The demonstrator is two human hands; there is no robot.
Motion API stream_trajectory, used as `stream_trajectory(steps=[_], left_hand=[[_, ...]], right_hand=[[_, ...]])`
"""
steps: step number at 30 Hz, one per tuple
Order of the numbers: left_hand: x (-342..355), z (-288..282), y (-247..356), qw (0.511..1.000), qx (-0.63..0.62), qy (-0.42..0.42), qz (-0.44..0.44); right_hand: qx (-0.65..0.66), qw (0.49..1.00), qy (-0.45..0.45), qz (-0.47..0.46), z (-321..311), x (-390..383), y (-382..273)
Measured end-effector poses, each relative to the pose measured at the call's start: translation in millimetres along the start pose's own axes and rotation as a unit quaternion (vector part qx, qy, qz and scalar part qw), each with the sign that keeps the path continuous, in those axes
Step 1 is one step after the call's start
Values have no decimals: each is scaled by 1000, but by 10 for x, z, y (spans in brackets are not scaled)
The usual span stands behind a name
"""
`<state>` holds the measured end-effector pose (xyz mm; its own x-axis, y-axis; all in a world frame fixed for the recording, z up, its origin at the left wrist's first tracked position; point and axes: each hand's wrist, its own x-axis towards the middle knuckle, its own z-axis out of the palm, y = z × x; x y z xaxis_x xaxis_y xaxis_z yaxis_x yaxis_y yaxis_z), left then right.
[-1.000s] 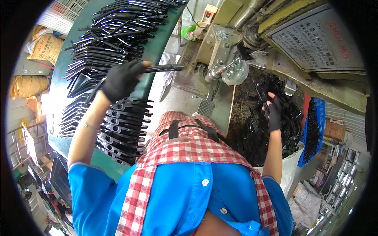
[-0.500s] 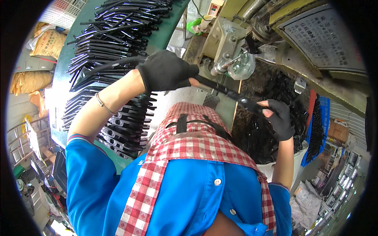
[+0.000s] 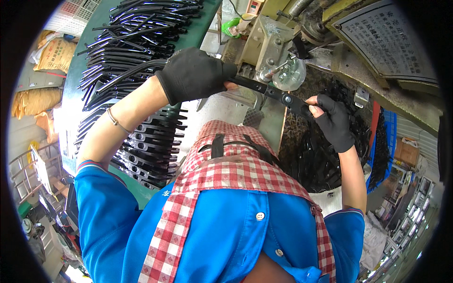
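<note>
My left hand (image 3: 196, 75), in a black glove with bare fingertips, is closed around a long black metal lever (image 3: 252, 85). The lever's bent handle seems to reach out to the left behind the glove. On its right part sits a round shiny rivet (image 3: 287, 99), where a flat black piece overlaps it. My right hand (image 3: 336, 122), gloved the same way, pinches the far right end between thumb and fingers. The lever is held in the air in front of a greenish machine (image 3: 271, 45), whose tooling has a clear plastic cup-like guard (image 3: 290, 75).
Rows of similar black levers (image 3: 141, 56) cover a green table (image 3: 200, 35) at the left. Below my right hand is a wide container of loose black parts (image 3: 316, 162). A blue crate (image 3: 390, 137) stands further right. The machine's metal name plate (image 3: 387, 45) juts in at upper right.
My right hand has risen with its end of the lever, and my left hand has shifted slightly up and left. The lever's flat face and rivet now show more clearly.
</note>
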<state>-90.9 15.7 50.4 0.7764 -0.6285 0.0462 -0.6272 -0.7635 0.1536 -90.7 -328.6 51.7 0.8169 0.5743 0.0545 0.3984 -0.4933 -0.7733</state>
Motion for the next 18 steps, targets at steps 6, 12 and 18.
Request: stream_trajectory(steps=[6, 12, 18], left_hand=[[129, 21, -44, 1000, -8, -18, 6], [292, 33, -74, 999, -30, -27, 4], [510, 119, -233, 992, -37, 92, 79]], right_hand=[[-61, 998, 3, -15, -101, 90, -9], [-73, 996, 1, -45, -195, 178, 214], [-184, 981, 30, -54, -405, 242, 456]])
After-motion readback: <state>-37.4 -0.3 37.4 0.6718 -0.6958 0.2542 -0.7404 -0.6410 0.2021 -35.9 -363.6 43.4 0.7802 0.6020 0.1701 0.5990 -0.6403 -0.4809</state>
